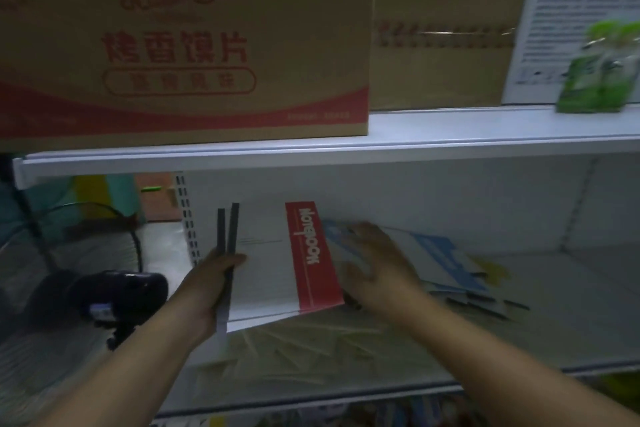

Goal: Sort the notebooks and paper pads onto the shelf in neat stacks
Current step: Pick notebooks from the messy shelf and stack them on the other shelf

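"Notebook" on notebook (313, 253); "烤香馍片" on carton (180, 45)

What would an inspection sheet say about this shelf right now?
Surface: white shelf, bare at right.
Job's things: notebooks, red band, tilted up at left; pads fanned loosely, not a neat stack.
Clutter: pale streaks at shelf front, too blurred to tell.
Grippers: left hand grips notebooks' spine edge; right hand rests open on pads.
Cables: nothing seen.
Surroundings: boxes and green packet on upper shelf; fan at left.
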{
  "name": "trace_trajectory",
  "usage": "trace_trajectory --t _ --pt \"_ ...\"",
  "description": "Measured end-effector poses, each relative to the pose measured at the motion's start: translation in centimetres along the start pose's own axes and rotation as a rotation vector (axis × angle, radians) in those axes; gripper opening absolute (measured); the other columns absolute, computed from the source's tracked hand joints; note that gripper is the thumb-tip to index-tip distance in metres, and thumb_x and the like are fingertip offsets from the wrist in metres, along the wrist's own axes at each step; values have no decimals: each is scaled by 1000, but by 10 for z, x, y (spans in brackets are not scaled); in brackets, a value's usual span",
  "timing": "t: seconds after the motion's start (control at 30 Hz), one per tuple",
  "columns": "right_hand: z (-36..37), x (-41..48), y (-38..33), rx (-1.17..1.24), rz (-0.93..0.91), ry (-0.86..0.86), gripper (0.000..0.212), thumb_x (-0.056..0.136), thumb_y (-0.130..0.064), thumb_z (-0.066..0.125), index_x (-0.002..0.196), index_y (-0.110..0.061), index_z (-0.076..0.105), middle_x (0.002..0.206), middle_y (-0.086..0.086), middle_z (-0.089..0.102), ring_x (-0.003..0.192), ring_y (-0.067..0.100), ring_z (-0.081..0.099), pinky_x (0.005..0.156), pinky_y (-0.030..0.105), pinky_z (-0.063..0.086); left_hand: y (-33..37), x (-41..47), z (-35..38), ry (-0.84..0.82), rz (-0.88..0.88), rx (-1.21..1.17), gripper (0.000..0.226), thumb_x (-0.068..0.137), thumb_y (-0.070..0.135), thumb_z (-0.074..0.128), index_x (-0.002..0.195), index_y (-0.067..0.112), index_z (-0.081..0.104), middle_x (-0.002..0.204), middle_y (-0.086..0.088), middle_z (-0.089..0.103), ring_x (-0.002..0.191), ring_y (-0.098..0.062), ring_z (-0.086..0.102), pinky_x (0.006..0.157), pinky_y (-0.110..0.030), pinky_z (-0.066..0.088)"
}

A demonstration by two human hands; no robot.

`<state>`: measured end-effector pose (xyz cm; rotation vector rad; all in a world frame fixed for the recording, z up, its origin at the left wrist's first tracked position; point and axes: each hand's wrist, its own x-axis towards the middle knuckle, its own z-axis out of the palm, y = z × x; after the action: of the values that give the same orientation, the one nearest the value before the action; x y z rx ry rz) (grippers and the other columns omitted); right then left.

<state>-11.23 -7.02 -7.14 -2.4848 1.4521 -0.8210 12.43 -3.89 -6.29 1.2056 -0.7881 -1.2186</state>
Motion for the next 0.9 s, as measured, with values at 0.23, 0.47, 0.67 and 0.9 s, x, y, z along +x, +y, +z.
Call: trace_trajectory --t 0.23,0.47,0.67,0.9 --pt "-7 -13 85 -85 561 -134 26 99 -27 34 109 -12 52 110 4 59 102 25 56 82 30 42 -10 2 33 -7 37 49 20 98 12 44 114 18 55 93 -8 63 81 -26 60 62 -32 47" --pt "-46 -21 50 -317 296 407 28 94 -5 48 119 -6 59 105 15 69 90 26 67 66 23 44 -1 -11 56 -94 69 105 23 99 8 39 118 16 50 96 -8 63 81 -22 61 60 -30 49" --pt "-15 -44 -31 -406 -217 420 35 92 -31 39 75 -17 65 58 -1 60 46 19 57 36 23 37 -9 -18 95 -159 155 107 14 101 18 40 113 15 45 91 -2 55 80 -15 56 71 -27 49" --pt "-24 -96 -17 -136 -33 132 52 89 -60 36 97 -20 68 114 0 67 100 17 64 80 23 50 -40 -40 129 -301 85 162 21 94 2 46 109 12 55 103 -15 66 91 -29 65 82 -39 53"
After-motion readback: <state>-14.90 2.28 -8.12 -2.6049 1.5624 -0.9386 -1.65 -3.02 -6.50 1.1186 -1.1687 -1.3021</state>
